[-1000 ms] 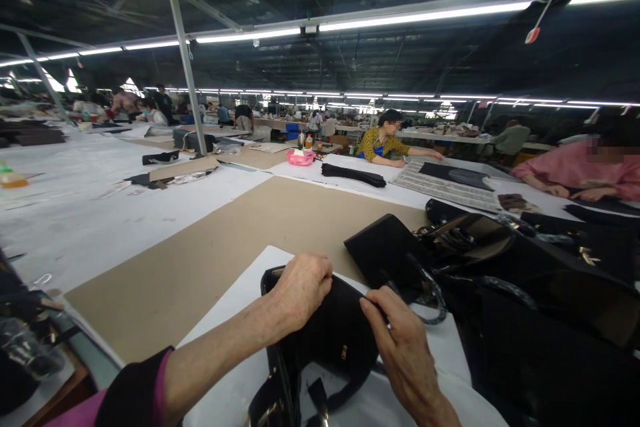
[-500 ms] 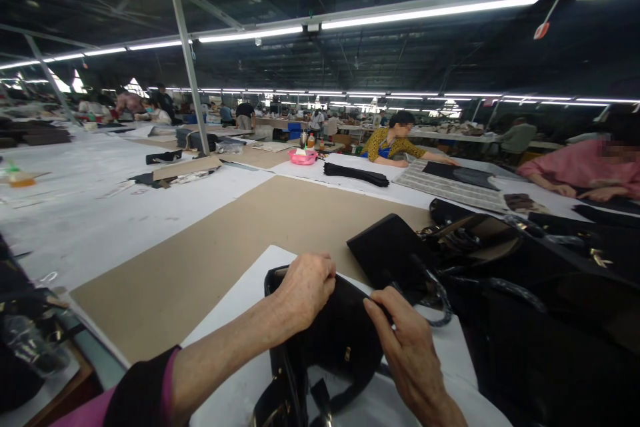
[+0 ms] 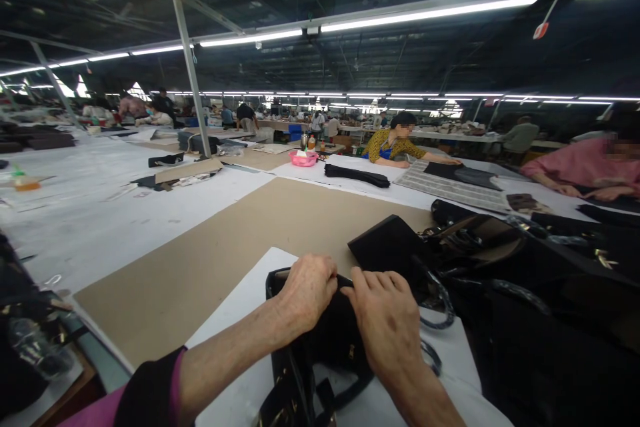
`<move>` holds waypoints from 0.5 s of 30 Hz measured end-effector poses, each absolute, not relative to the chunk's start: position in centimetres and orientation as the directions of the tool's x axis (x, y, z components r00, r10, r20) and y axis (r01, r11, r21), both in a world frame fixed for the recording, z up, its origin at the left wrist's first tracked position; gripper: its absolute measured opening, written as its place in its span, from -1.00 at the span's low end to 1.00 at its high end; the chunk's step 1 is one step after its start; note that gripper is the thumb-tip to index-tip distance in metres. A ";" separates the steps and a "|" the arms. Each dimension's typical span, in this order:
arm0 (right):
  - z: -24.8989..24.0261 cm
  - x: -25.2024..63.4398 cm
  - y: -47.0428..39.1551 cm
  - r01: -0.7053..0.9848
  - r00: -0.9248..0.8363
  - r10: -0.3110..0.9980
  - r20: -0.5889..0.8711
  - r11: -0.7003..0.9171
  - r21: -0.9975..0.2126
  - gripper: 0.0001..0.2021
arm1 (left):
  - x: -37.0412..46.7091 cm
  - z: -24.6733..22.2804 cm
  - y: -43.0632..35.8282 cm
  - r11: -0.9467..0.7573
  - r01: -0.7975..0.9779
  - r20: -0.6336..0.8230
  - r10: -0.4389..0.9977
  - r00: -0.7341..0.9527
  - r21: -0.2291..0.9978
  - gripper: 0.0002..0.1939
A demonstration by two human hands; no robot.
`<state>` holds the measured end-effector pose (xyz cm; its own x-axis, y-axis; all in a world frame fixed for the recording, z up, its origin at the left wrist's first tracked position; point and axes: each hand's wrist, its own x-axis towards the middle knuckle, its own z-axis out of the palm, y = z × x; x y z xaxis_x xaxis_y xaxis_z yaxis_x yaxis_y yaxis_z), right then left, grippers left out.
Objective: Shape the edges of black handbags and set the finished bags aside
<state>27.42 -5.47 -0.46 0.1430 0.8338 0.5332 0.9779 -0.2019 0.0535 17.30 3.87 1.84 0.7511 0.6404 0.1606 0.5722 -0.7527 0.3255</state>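
A black handbag (image 3: 330, 340) with a small gold zip pull lies on white paper (image 3: 235, 320) in front of me. My left hand (image 3: 310, 290) grips the bag's top edge, its fingers curled over and partly hidden. Close beside it, my right hand (image 3: 387, 320) pinches the same edge, thumb on the near side and fingers over the far side. The bag's dark strap and gold metal parts hang toward me below the hands.
More black bags (image 3: 500, 260) with wrapped handles are heaped at the right. Beige board (image 3: 215, 247) covers the table ahead. A pink basket (image 3: 303, 158) and a stack of black strips (image 3: 357, 175) lie farther back. Two co-workers (image 3: 395, 140) sit across at the right.
My right hand has moved left along the bag's edge, closer to my left hand, and turned more palm-down. My left hand keeps its grip almost in place.
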 end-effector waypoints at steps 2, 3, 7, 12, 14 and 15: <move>0.1 27.0 -4.9 0.984 0.138 0.877 0.460 -0.173 0.035 -0.93 | 17.0 2.0 3.8 -0.768 0.552 0.157 0.620 0.769 0.326 -0.83; 0.2 26.9 -4.7 0.985 0.151 0.892 0.425 -0.172 0.012 -0.91 | 16.7 2.2 3.7 -0.774 0.538 0.158 0.608 0.778 0.334 -0.85; 0.4 27.3 -4.5 0.977 0.212 0.908 0.362 -0.185 -0.106 -0.85 | 14.5 2.9 3.3 -0.750 0.566 0.192 0.645 0.739 0.343 -0.77; 1.1 27.7 -5.1 0.990 0.133 0.924 0.357 -0.107 -0.093 -0.83 | 11.3 2.7 4.1 -0.663 0.709 0.102 0.743 0.661 0.241 -0.41; 1.4 27.6 -5.4 0.993 0.108 0.933 0.343 -0.085 -0.081 -0.84 | 10.5 2.4 4.7 -0.677 0.684 0.042 0.719 0.694 0.271 -0.48; 1.4 27.6 -5.5 0.993 0.104 0.936 0.337 -0.082 -0.080 -0.84 | 10.3 2.4 5.0 -0.702 0.651 0.035 0.687 0.726 0.287 -0.54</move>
<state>27.62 -5.52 1.45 0.1041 0.9358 0.3368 0.9934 -0.0815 -0.0805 10.26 4.99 2.36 0.7256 0.6872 0.0353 0.6512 -0.7024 0.2875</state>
